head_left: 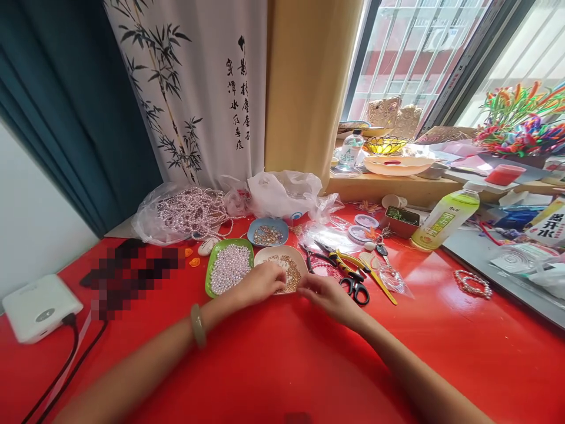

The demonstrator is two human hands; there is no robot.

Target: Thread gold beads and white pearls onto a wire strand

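Observation:
My left hand (260,282) rests at the near edge of a cream dish (282,262) of small gold beads, fingers curled and pinched; a green bangle sits on that wrist. My right hand (326,292) lies just right of the same dish, fingertips pinched toward the left hand. Whatever the fingers pinch is too small to see. A green dish (229,268) of white pearls stands left of the cream dish. A blue dish (268,232) with gold beads is behind them.
Black-handled scissors (355,288) and yellow-handled pliers (342,259) lie right of my right hand. A bag of pearl strands (185,212) sits behind. A pearl bracelet (473,284), a green bottle (444,219), a white box with cables (39,306) and a cluttered windowsill surround the red table (286,353).

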